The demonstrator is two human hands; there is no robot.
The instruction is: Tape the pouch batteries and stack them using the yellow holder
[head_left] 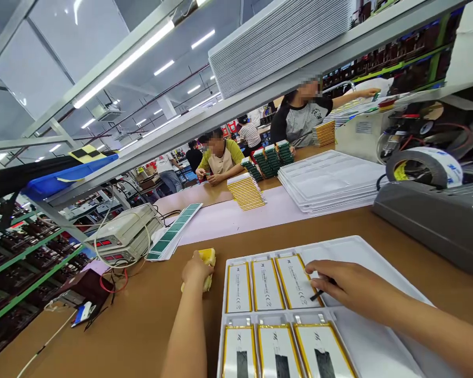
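My left hand point(195, 270) is closed around a yellow sponge point(208, 258) on the brown tabletop, left of a white plastic tray point(355, 249). My right hand point(339, 281) pinches a short strip of black tape point(316, 295) over the tray's upper row. Just beneath it lies a flat pouch battery point(294, 278) with yellow edges and printed marks. Two similar batteries are in the compartments to its left. In the lower row are three more batteries point(278, 341), each bearing a black tape piece point(283, 366) and metal tabs at the top.
Stacked white trays point(331, 178) stand behind, with a roll of tape point(425, 165) and a grey machine point(433, 220) at right. Power supplies point(122, 236) and a green-and-white sheet point(175, 231) are at left. Across the bench sit co-workers point(223, 155), near bundled green boards point(268, 160). A metal beam crosses overhead.
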